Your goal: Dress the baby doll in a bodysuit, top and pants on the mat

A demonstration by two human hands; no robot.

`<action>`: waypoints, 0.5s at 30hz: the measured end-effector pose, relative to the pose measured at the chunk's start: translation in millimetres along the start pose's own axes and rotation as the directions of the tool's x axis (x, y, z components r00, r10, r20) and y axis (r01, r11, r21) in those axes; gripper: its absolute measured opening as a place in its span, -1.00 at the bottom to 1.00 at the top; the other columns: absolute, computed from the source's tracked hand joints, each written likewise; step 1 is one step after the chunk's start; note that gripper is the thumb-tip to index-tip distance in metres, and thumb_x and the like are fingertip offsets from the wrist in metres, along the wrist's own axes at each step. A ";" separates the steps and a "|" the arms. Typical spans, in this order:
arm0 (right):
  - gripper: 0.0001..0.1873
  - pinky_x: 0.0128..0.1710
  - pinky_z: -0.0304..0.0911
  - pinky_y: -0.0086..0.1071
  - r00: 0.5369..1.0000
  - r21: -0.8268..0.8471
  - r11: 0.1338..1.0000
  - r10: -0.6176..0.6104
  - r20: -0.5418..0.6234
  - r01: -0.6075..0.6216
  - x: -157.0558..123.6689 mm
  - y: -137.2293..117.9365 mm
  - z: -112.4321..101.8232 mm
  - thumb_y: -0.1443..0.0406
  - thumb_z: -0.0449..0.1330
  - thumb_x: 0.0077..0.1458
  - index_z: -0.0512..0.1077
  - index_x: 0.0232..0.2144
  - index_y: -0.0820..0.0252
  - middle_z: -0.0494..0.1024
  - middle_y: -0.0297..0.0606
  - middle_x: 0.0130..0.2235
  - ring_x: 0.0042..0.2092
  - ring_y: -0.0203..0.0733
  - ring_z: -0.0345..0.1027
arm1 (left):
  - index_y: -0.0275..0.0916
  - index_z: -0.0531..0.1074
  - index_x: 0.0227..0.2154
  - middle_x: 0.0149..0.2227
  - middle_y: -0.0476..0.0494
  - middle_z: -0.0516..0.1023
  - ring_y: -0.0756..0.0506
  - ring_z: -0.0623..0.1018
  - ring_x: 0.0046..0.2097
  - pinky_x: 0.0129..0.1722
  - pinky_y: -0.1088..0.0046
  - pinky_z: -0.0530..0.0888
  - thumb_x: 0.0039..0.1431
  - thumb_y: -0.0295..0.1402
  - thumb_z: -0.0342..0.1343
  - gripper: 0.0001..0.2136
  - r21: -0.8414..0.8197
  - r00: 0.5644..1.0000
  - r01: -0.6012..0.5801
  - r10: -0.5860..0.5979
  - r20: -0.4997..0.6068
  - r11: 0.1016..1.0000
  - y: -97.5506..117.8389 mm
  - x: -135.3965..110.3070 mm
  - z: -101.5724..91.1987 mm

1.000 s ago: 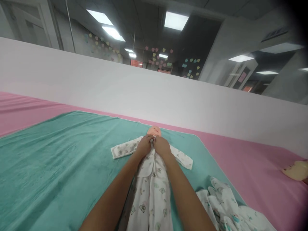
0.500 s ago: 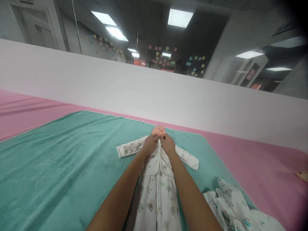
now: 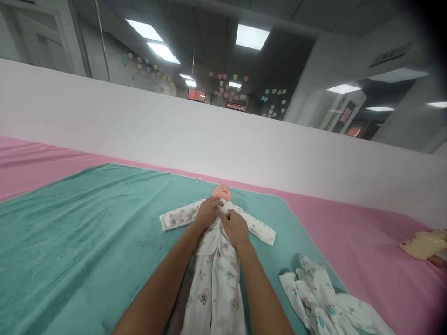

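Note:
A baby doll (image 3: 221, 191) lies on its back on a teal blanket (image 3: 104, 242), its head toward the wall. It wears a white printed baby jacket (image 3: 211, 236) with both sleeves spread out, above matching printed pants (image 3: 223, 284). My left hand (image 3: 207, 213) is at the collar, its fingertips closed on the jacket's edge just below the doll's chin. Slightly lower, on the other side of the front opening, my right hand (image 3: 235, 227) pinches the jacket's front edge. My fingers partly hide the fastening.
Crumpled white printed baby clothes (image 3: 324, 298) lie at the blanket's right edge. A pink mat (image 3: 349, 232) surrounds the blanket, with a pale, partly cut-off object (image 3: 422, 245) on it at far right. Behind stands a white wall (image 3: 209, 139) below a mirror or glass.
My right hand has moved down from the collar along the jacket front. My left hand stays at the collar. The view has shifted slightly to the right.

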State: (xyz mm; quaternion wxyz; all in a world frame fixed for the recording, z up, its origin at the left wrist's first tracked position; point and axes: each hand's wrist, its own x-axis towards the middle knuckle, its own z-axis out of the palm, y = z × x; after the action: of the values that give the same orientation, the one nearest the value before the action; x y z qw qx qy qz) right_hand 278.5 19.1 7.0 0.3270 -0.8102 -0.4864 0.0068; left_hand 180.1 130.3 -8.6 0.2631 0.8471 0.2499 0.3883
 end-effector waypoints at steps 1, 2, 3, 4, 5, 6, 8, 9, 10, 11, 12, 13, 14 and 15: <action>-0.58 -0.41 0.01 -0.34 0.998 -0.050 0.998 -0.025 0.053 0.028 -2.1 -4.9 -2.2 -0.06 -0.03 0.04 0.29 -0.54 0.12 0.44 -0.21 -0.47 -0.40 -0.12 0.28 | -0.15 0.49 -0.28 -0.02 -0.09 0.45 -0.10 0.35 0.04 0.09 0.27 0.23 0.06 -0.52 -0.16 -0.67 -0.009 1.000 -0.008 0.008 0.001 1.000 0.2 -1.1 -1.8; -0.58 -0.40 0.01 -0.33 0.995 -0.092 0.995 -0.036 0.093 0.044 -4.1 -9.4 -3.7 -0.07 -0.01 0.03 0.31 -0.52 0.13 0.45 -0.18 -0.44 -0.38 -0.10 0.29 | -0.16 0.50 -0.30 -0.02 -0.09 0.45 -0.10 0.35 0.04 0.09 0.28 0.24 0.06 -0.52 -0.16 -0.68 -0.021 1.000 -0.020 0.020 0.006 1.000 0.4 -2.5 -3.5; -0.59 -0.39 0.01 -0.32 0.993 -0.117 0.992 -0.042 0.115 0.055 -6.0 -13.2 -4.3 -0.05 0.00 0.03 0.33 -0.50 0.14 0.46 -0.15 -0.42 -0.37 -0.08 0.30 | -0.16 0.50 -0.32 -0.02 -0.10 0.45 -0.09 0.36 0.04 0.09 0.29 0.25 0.06 -0.52 -0.16 -0.68 -0.034 0.999 -0.033 0.033 0.010 0.999 0.6 -4.4 -5.1; -0.62 -0.37 0.01 -0.31 0.991 -0.133 0.989 -0.055 0.124 0.071 -7.8 -16.4 -4.2 -0.02 0.01 0.05 0.34 -0.48 0.15 0.47 -0.12 -0.40 -0.35 -0.08 0.31 | -0.17 0.50 -0.33 -0.01 -0.11 0.45 -0.08 0.37 0.04 0.09 0.30 0.26 0.06 -0.53 -0.16 -0.68 -0.046 0.999 -0.045 0.046 0.014 0.998 0.6 -6.8 -6.5; -0.66 -0.36 0.01 -0.31 0.989 -0.144 0.985 -0.078 0.122 0.095 -9.3 -18.7 -3.6 0.04 0.00 0.07 0.35 -0.46 0.16 0.47 -0.11 -0.39 -0.35 -0.09 0.32 | -0.18 0.50 -0.32 0.00 -0.12 0.45 -0.08 0.37 0.04 0.09 0.30 0.26 0.05 -0.53 -0.15 -0.69 -0.056 0.998 -0.056 0.057 0.017 0.997 0.7 -9.7 -7.8; -0.69 -0.35 0.01 -0.31 0.987 -0.147 0.981 -0.110 0.118 0.127 -10.2 -20.2 -2.9 0.10 -0.03 0.10 0.36 -0.44 0.17 0.47 -0.10 -0.37 -0.34 -0.10 0.32 | -0.19 0.50 -0.31 0.01 -0.14 0.43 -0.08 0.37 0.04 0.09 0.30 0.26 0.06 -0.53 -0.14 -0.69 -0.065 0.998 -0.061 0.062 0.015 0.996 0.8 -12.9 -8.8; -0.71 -0.35 0.00 -0.33 0.976 -0.128 0.973 -0.175 0.128 0.192 -10.4 -20.3 -2.6 0.19 -0.09 0.14 0.36 -0.42 0.18 0.47 -0.11 -0.35 -0.33 -0.14 0.31 | -0.20 0.49 -0.26 0.04 -0.19 0.40 -0.10 0.36 0.06 0.10 0.28 0.26 0.10 -0.49 -0.12 -0.71 -0.076 0.998 -0.057 0.058 0.006 0.995 1.6 -20.2 -10.3; -0.71 -0.36 -0.01 -0.34 0.969 -0.109 0.970 -0.201 0.147 0.217 -9.5 -18.8 -3.7 0.21 -0.10 0.15 0.36 -0.43 0.18 0.47 -0.13 -0.36 -0.34 -0.16 0.30 | -0.20 0.49 -0.23 0.06 -0.21 0.38 -0.12 0.35 0.08 0.11 0.27 0.25 0.12 -0.45 -0.10 -0.72 -0.086 0.999 -0.049 0.050 0.009 0.995 2.2 -23.7 -10.8; -0.71 -0.38 -0.01 -0.36 0.960 -0.085 0.968 -0.220 0.174 0.238 -8.1 -16.4 -5.8 0.23 -0.10 0.15 0.35 -0.47 0.18 0.46 -0.16 -0.39 -0.36 -0.18 0.28 | -0.19 0.48 -0.20 0.08 -0.21 0.36 -0.13 0.33 0.10 0.12 0.27 0.24 0.14 -0.41 -0.09 -0.73 -0.098 0.999 -0.039 0.041 0.019 0.994 3.1 -26.9 -11.2; -0.71 -0.39 -0.02 -0.37 0.949 -0.060 0.965 -0.239 0.204 0.255 -6.4 -13.2 -8.8 0.24 -0.09 0.14 0.32 -0.53 0.17 0.45 -0.21 -0.43 -0.38 -0.21 0.26 | -0.18 0.48 -0.18 0.10 -0.21 0.34 -0.14 0.31 0.11 0.13 0.26 0.22 0.15 -0.37 -0.08 -0.74 -0.110 0.999 -0.028 0.032 0.033 0.994 4.2 -29.5 -11.5; -0.70 -0.41 -0.03 -0.39 0.938 -0.034 0.962 -0.257 0.235 0.272 -4.4 -9.5 -12.2 0.25 -0.07 0.12 0.29 -0.58 0.17 0.43 -0.26 -0.48 -0.41 -0.24 0.24 | -0.17 0.47 -0.17 0.11 -0.20 0.32 -0.15 0.29 0.13 0.15 0.25 0.20 0.17 -0.34 -0.07 -0.74 -0.120 0.998 -0.019 0.025 0.050 0.993 5.3 -31.4 -11.6; -0.70 -0.43 -0.04 -0.41 0.926 -0.011 0.958 -0.273 0.260 0.286 -2.7 -5.7 -15.7 0.26 -0.05 0.11 0.26 -0.63 0.18 0.40 -0.30 -0.52 -0.43 -0.26 0.22 | -0.16 0.47 -0.16 0.12 -0.18 0.31 -0.15 0.28 0.14 0.16 0.24 0.18 0.17 -0.32 -0.07 -0.74 -0.128 0.998 -0.012 0.020 0.067 0.992 6.4 -32.5 -11.7; -0.69 -0.45 -0.05 -0.43 0.916 0.011 0.955 -0.287 0.280 0.296 -1.2 -1.9 -18.8 0.27 -0.04 0.09 0.22 -0.66 0.18 0.37 -0.34 -0.55 -0.45 -0.29 0.20 | -0.16 0.48 -0.17 0.12 -0.17 0.31 -0.15 0.27 0.14 0.17 0.24 0.17 0.18 -0.31 -0.08 -0.73 -0.132 0.997 -0.005 0.015 0.079 0.991 7.3 -32.8 -11.6; -0.69 -0.47 -0.05 -0.44 0.909 0.030 0.953 -0.296 0.293 0.301 -0.2 1.4 -20.9 0.28 -0.04 0.09 0.20 -0.67 0.18 0.36 -0.36 -0.57 -0.46 -0.30 0.19 | -0.16 0.48 -0.18 0.12 -0.17 0.31 -0.15 0.27 0.14 0.17 0.24 0.16 0.18 -0.30 -0.09 -0.73 -0.130 0.996 0.001 0.010 0.085 0.992 8.1 -32.6 -11.5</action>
State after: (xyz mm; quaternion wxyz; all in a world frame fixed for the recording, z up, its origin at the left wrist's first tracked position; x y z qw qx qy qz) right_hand 286.4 7.5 22.7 0.2418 -0.7188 -0.6477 0.0732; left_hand 154.1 106.8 -14.0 0.3274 0.8445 0.2107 0.3677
